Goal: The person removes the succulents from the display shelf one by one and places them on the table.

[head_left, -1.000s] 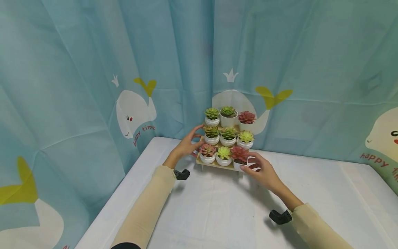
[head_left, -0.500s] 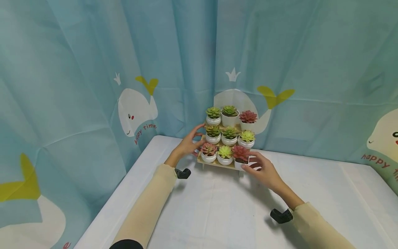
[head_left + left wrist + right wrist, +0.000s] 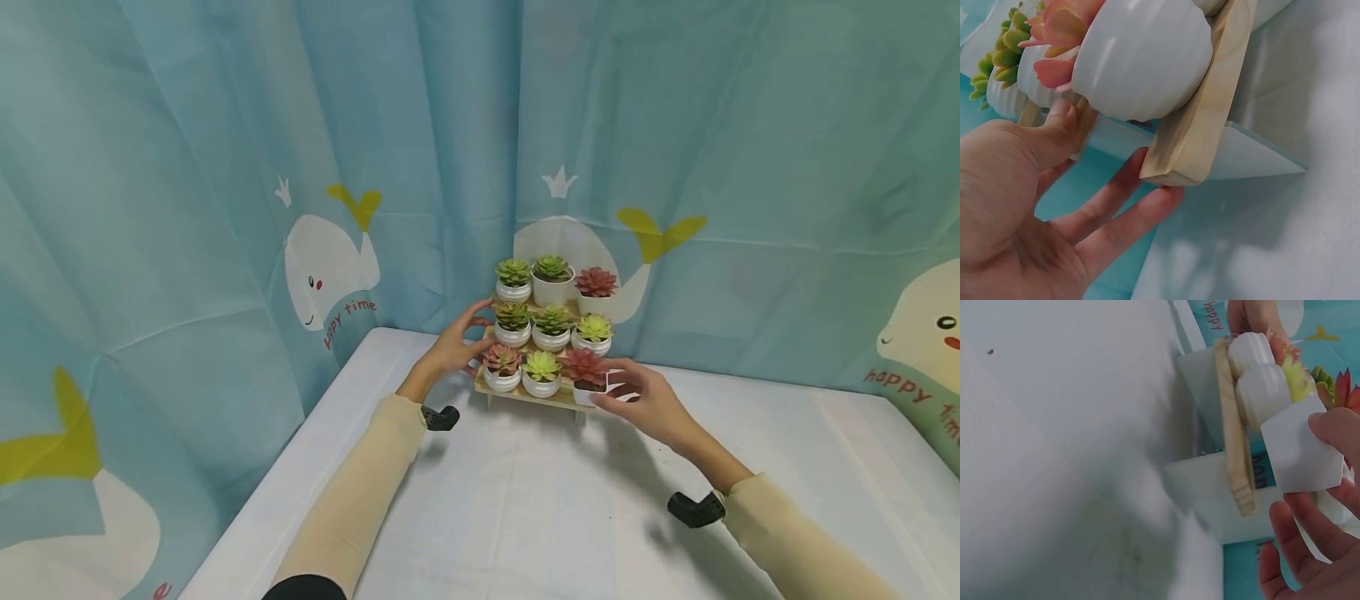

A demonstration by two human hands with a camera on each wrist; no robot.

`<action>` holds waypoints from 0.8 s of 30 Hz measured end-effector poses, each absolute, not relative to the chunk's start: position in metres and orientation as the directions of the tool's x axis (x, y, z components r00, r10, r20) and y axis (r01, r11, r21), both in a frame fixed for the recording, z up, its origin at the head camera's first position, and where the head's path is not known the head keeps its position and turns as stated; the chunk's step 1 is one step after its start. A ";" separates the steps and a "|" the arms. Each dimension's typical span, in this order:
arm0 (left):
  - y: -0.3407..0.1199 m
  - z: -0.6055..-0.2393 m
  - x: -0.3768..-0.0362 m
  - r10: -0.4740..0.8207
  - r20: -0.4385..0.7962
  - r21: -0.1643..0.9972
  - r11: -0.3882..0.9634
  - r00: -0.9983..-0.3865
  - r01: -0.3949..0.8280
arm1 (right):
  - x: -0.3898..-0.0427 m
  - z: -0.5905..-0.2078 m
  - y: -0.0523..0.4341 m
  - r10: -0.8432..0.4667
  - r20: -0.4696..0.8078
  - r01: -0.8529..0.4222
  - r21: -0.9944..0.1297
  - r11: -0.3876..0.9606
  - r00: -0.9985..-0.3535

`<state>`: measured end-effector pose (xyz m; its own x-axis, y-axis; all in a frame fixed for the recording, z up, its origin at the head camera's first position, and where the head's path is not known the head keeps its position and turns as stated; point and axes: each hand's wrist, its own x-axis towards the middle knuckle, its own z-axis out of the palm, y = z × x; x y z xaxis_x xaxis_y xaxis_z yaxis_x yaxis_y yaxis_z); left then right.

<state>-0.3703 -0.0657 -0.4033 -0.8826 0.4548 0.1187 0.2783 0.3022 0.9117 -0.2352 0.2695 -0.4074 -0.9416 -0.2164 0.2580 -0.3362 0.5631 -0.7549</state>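
Observation:
My right hand (image 3: 660, 407) pinches a small white angular pot with a red succulent (image 3: 583, 367) between thumb and fingers. In the right wrist view the white pot (image 3: 1304, 450) is tilted and sits apart from the lowest wooden board, at its right end. My left hand (image 3: 448, 348) is at the left side of a three-tier plant stand (image 3: 1188, 147). Its thumb lies against the end of the middle board, and two fingertips touch the end of the bottom board. White pots with a pink succulent (image 3: 502, 361) and a lime succulent (image 3: 542, 367) stand on the bottom tier.
Higher tiers bear several more potted succulents, among them a lime one (image 3: 594, 328) and a red one (image 3: 597, 283). A blue whale-print curtain (image 3: 450, 167) hangs close behind the stand. White cloth covers the table (image 3: 525, 500).
My right hand has drawn the red succulent's pot slightly to the right, away from the lime one beside it. The left hand has kept its place at the stand.

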 end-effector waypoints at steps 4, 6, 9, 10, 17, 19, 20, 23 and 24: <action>-0.067 -0.404 -0.372 0.463 0.130 0.907 0.302 -0.877 0.294 | -0.233 -0.400 0.277 -0.214 0.233 -0.314 -0.768 0.559 -0.949; -0.067 -0.405 -0.372 0.467 0.134 0.904 0.304 -0.874 0.301 | -0.232 -0.397 0.280 -0.207 0.221 -0.300 -0.776 0.554 -0.953; -0.068 -0.405 -0.373 0.471 0.137 0.904 0.301 -0.872 0.305 | -0.231 -0.394 0.284 -0.197 0.209 -0.285 -0.778 0.561 -0.958; -0.068 -0.405 -0.372 0.473 0.136 0.904 0.301 -0.871 0.305 | -0.231 -0.394 0.286 -0.190 0.203 -0.277 -0.779 0.563 -0.960; -0.068 -0.405 -0.372 0.471 0.128 0.910 0.294 -0.873 0.292 | -0.230 -0.389 0.302 -0.159 0.187 -0.245 -0.776 0.582 -0.969; -0.068 -0.405 -0.372 0.472 0.126 0.912 0.292 -0.873 0.289 | -0.229 -0.386 0.306 -0.147 0.179 -0.231 -0.777 0.586 -0.973; -0.068 -0.405 -0.373 0.471 0.124 0.913 0.290 -0.873 0.286 | -0.228 -0.385 0.309 -0.139 0.173 -0.222 -0.778 0.587 -0.975; -0.069 -0.406 -0.373 0.469 0.122 0.914 0.290 -0.875 0.283 | -0.227 -0.383 0.316 -0.119 0.156 -0.196 -0.782 0.592 -0.981; -0.069 -0.406 -0.373 0.467 0.120 0.914 0.293 -0.876 0.281 | -0.227 -0.383 0.318 -0.113 0.153 -0.190 -0.782 0.594 -0.982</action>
